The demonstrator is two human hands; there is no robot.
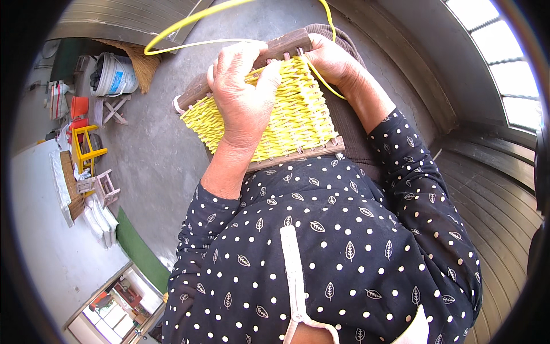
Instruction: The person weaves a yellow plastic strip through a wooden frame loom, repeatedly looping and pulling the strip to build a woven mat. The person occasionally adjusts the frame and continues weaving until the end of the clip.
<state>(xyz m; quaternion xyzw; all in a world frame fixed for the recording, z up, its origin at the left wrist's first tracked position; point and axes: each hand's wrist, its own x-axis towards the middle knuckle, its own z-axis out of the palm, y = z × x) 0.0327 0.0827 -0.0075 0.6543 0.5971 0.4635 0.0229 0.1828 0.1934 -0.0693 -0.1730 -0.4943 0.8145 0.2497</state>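
On my lap lies a panel of woven yellow cord (296,116), strung between two dark wooden bars. My left hand (242,86) curls its fingers over the far wooden bar (283,46), its thumb pressed on the weave. At the right end of that same bar, my right hand (328,60) grips it, with most fingers hidden underneath. The near wooden bar (322,150) rests against my patterned shirt. A loose yellow cord (193,19) loops from beside my left hand beyond the top of the view. A stretch of cord also hangs below my right wrist.
A white bucket (114,75) stands by a straw broom (139,64) at the upper left. Further down that side are a yellow metal frame (88,148), a small wooden stool (106,188) and white sacks (101,219). A ribbed metal shutter (485,215) lies right, below a window (502,51).
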